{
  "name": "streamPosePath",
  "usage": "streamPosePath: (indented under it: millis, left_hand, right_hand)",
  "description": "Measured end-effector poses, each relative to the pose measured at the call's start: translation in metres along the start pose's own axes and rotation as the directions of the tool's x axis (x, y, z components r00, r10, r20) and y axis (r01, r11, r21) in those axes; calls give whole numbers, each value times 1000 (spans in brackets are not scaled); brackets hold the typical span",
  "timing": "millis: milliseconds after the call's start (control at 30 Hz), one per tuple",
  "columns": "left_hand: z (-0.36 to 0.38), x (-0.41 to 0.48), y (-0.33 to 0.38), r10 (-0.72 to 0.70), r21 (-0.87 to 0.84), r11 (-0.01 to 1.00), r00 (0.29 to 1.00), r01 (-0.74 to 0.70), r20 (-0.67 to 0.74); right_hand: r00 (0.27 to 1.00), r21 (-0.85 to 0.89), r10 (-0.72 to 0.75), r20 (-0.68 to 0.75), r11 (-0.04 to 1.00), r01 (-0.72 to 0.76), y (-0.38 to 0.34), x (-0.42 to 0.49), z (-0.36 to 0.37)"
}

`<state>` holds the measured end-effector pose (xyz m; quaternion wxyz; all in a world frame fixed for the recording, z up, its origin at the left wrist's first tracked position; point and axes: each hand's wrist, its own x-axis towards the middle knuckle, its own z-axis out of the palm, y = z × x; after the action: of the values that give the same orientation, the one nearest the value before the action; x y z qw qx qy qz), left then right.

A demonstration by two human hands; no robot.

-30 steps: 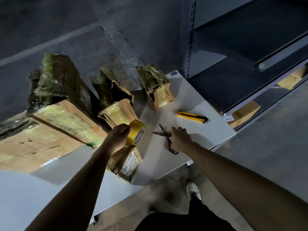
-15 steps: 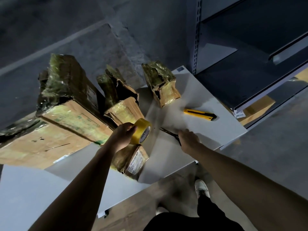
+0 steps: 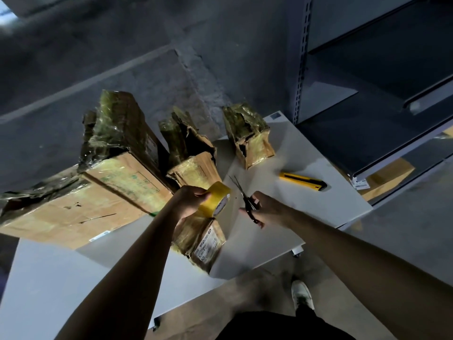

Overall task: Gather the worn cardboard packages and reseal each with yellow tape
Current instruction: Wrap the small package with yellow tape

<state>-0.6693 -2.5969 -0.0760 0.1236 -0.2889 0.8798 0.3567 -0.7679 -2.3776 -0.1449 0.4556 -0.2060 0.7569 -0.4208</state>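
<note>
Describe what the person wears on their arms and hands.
Nothing visible. The left hand and right hand are ungloved, no rings or watch discernible in the dim light. The left arm and right arm are bare, with no sleeves in view.

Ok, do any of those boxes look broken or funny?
Yes. The small package at the table's far edge is split down its side, cardboard crumpled. The middle package has ragged, torn flaps sticking up. Both wear wrinkled old tape.
</note>
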Motion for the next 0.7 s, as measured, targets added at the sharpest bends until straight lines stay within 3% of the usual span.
streamPosePath:
  millis: [100, 233, 400, 700]
  left_hand:
    - [-3, -2, -4, -30, -50, 998, 999, 30, 14]
    - [-7, -4, -11, -41, -139, 989, 999, 42, 8]
    - [-9, -10, -15, -61, -227, 972, 998, 54, -24]
    - [-8, -14, -19, -126, -399, 912, 991, 94, -53]
  right_hand:
    - [993, 174, -118, 14, 978, 114, -15, -6, 1]
    - [967, 186, -187, 171, 970, 155, -32, -15, -3]
    - [936, 143, -111, 335, 988, 66, -35, -21, -8]
    - [905, 4, 4, 426, 1000, -6, -33, -26, -28]
